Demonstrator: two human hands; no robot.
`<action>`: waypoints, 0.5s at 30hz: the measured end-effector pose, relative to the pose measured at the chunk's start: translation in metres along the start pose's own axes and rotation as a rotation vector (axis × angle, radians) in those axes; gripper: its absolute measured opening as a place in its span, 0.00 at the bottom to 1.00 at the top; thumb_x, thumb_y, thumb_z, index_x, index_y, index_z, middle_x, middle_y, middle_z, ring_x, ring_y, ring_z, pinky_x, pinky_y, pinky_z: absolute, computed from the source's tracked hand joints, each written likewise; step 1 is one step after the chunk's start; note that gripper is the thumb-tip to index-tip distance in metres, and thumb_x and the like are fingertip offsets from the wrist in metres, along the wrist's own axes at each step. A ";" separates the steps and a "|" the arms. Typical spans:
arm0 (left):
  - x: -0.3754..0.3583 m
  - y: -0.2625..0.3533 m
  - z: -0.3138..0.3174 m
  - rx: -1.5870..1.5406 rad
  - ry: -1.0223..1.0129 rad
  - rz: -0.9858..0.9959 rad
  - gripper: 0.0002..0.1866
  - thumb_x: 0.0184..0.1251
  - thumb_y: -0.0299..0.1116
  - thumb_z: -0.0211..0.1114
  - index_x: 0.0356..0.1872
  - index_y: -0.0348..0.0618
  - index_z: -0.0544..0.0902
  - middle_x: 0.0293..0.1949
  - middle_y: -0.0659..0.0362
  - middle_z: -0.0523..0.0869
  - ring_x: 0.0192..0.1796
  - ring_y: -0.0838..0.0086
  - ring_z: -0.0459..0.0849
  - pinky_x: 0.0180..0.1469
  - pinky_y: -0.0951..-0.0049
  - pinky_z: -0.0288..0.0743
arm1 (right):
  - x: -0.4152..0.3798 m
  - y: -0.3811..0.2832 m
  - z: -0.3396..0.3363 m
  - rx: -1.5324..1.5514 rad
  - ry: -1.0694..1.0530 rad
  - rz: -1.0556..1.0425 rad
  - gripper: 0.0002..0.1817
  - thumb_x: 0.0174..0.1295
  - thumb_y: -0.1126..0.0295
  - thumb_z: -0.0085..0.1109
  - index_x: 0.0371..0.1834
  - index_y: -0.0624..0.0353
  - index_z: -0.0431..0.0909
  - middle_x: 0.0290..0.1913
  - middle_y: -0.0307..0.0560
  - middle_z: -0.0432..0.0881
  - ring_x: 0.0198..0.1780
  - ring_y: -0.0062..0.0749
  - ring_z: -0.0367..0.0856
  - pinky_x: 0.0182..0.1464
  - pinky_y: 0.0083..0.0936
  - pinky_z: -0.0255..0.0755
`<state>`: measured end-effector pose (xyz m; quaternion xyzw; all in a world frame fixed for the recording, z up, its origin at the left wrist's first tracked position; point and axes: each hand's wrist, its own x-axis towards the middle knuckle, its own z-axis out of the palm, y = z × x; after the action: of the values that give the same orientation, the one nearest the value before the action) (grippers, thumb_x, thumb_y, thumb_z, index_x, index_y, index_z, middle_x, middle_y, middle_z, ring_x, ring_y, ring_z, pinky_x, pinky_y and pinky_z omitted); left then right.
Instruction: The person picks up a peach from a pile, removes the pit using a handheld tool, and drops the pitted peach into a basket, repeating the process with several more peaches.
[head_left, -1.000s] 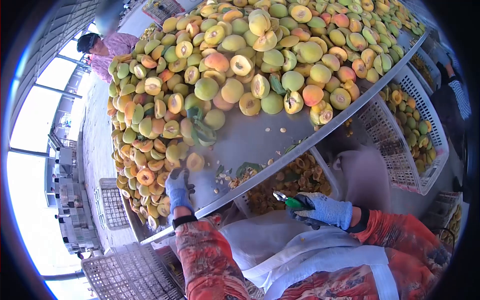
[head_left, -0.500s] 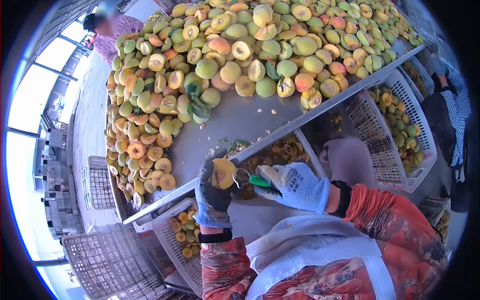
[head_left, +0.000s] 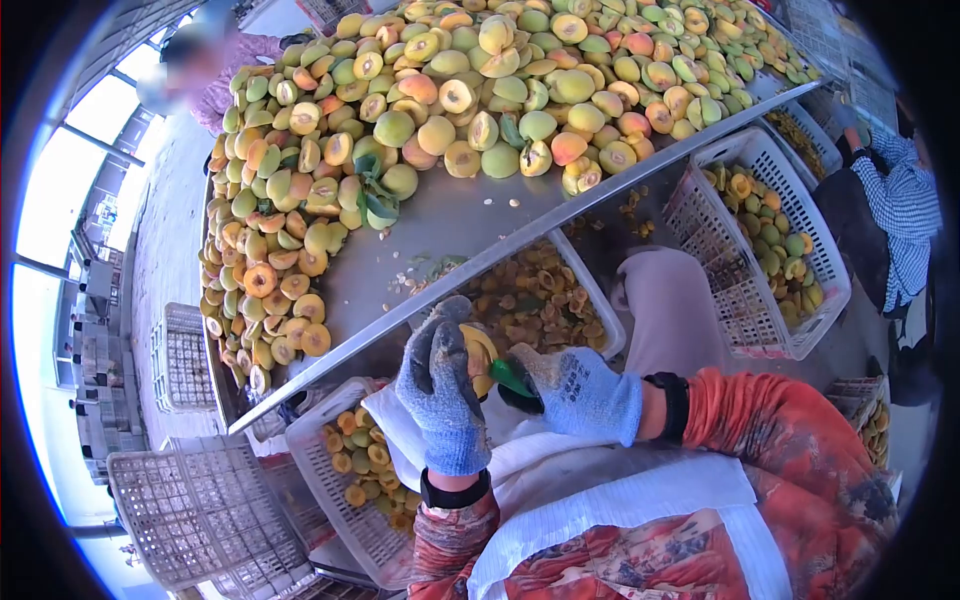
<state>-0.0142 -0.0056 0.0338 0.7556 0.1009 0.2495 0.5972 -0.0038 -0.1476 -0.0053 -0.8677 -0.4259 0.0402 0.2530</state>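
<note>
My left hand (head_left: 442, 385), in a blue glove with a dark palm, is closed around a yellow peach half (head_left: 480, 352) above my lap. Facing it, my right hand (head_left: 585, 393) in a matching glove grips the green handle of a pitting tool (head_left: 513, 377). The tool's metal end meets the peach half and is hidden at this moment. Just beyond my hands, below the table's edge, a bin (head_left: 585, 285) holds pits and scraps.
A metal table (head_left: 440, 220) carries a large heap of halved peaches (head_left: 440, 130). Crates of peach halves stand at left (head_left: 330, 470) and right (head_left: 740, 290). Stacked crates (head_left: 190, 510) are at lower left. One person (head_left: 215, 85) is at the far left, another (head_left: 895, 220) at right.
The tool's curved metal loop, visible before beside the peach half, is now hidden against it. My hands have come closer together, and the view has shifted slightly.
</note>
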 end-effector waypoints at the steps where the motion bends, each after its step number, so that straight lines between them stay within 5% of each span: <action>1: -0.005 -0.003 0.001 0.088 -0.018 0.084 0.14 0.66 0.35 0.52 0.47 0.37 0.76 0.42 0.52 0.81 0.43 0.65 0.81 0.43 0.67 0.76 | 0.002 -0.005 -0.001 0.135 0.039 -0.021 0.28 0.53 0.59 0.56 0.54 0.65 0.65 0.37 0.56 0.75 0.27 0.39 0.79 0.24 0.31 0.69; 4: -0.017 -0.024 0.003 0.129 0.040 0.158 0.14 0.66 0.29 0.50 0.50 0.37 0.74 0.47 0.50 0.79 0.45 0.62 0.81 0.44 0.66 0.76 | 0.001 -0.003 0.007 0.244 0.241 -0.148 0.23 0.56 0.59 0.58 0.49 0.62 0.67 0.27 0.51 0.77 0.23 0.37 0.78 0.22 0.29 0.69; 6: -0.015 -0.026 0.003 0.122 0.015 0.185 0.15 0.65 0.28 0.50 0.51 0.38 0.73 0.48 0.50 0.79 0.46 0.62 0.81 0.46 0.66 0.75 | 0.007 -0.005 -0.016 1.270 -0.297 0.371 0.20 0.57 0.59 0.59 0.46 0.61 0.68 0.22 0.45 0.75 0.17 0.28 0.74 0.18 0.22 0.67; 9: -0.003 -0.023 0.000 0.057 -0.101 0.183 0.16 0.64 0.26 0.50 0.53 0.38 0.72 0.49 0.51 0.78 0.48 0.63 0.80 0.49 0.68 0.74 | 0.007 -0.004 -0.031 1.606 -0.406 0.488 0.19 0.56 0.61 0.60 0.45 0.58 0.69 0.18 0.38 0.72 0.13 0.21 0.69 0.14 0.19 0.63; 10: 0.001 -0.022 0.000 0.009 -0.199 0.152 0.16 0.64 0.26 0.50 0.52 0.37 0.72 0.49 0.51 0.78 0.49 0.63 0.79 0.50 0.69 0.73 | 0.011 0.006 -0.030 1.608 -0.407 0.489 0.19 0.56 0.61 0.60 0.45 0.58 0.69 0.18 0.38 0.72 0.13 0.21 0.69 0.14 0.19 0.63; 11: 0.005 -0.030 0.006 -0.237 -0.069 -0.180 0.15 0.64 0.27 0.52 0.50 0.35 0.74 0.42 0.55 0.80 0.44 0.70 0.79 0.47 0.73 0.73 | 0.016 0.021 -0.025 1.572 -0.491 0.482 0.19 0.56 0.61 0.61 0.46 0.57 0.70 0.18 0.36 0.72 0.12 0.21 0.68 0.13 0.19 0.62; 14: 0.008 -0.048 0.016 -0.262 0.018 -0.319 0.14 0.63 0.31 0.56 0.47 0.33 0.77 0.35 0.60 0.79 0.36 0.78 0.76 0.39 0.77 0.72 | 0.018 0.034 -0.010 1.396 -0.510 0.515 0.19 0.54 0.62 0.61 0.46 0.57 0.70 0.18 0.37 0.74 0.12 0.22 0.70 0.12 0.20 0.61; 15: 0.009 -0.049 0.024 -0.271 0.116 -0.395 0.15 0.61 0.35 0.59 0.45 0.36 0.78 0.28 0.63 0.77 0.29 0.81 0.73 0.33 0.79 0.69 | 0.014 0.034 0.016 0.730 -0.088 0.377 0.19 0.54 0.63 0.61 0.46 0.58 0.70 0.18 0.39 0.74 0.13 0.23 0.70 0.12 0.20 0.62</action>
<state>0.0121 -0.0090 -0.0141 0.6184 0.2464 0.1824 0.7236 0.0251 -0.1483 -0.0331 -0.7814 -0.2277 0.2712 0.5138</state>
